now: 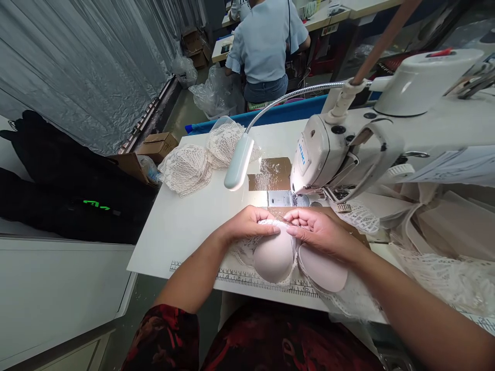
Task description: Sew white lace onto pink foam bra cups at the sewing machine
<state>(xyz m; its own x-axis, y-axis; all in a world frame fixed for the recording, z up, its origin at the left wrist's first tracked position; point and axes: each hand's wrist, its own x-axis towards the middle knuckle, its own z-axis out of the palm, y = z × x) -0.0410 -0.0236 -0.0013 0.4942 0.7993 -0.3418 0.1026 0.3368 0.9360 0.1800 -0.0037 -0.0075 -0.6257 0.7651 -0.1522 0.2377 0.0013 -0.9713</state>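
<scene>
A pale pink moulded bra (274, 257) with white lace along its edges lies at the table's front, its cups bulging toward me. My left hand (251, 222) pinches the upper edge of the left cup between thumb and fingers. Close beside it, my right hand (315, 229) is closed on the same edge near the middle of the bra. A thin metal tool (285, 220) sticks out from the right fingers; its kind cannot be made out. Both hands are just in front of the needle area of a white sewing machine (309, 154).
Lace-covered cups (187, 167) lie at the table's back left. A lamp (238, 162) on a bent metal neck hangs over the table. More lace and pale fabric (444, 226) are piled on the right. A ruler strip (251, 279) runs along the front edge. A person (266, 46) sits beyond.
</scene>
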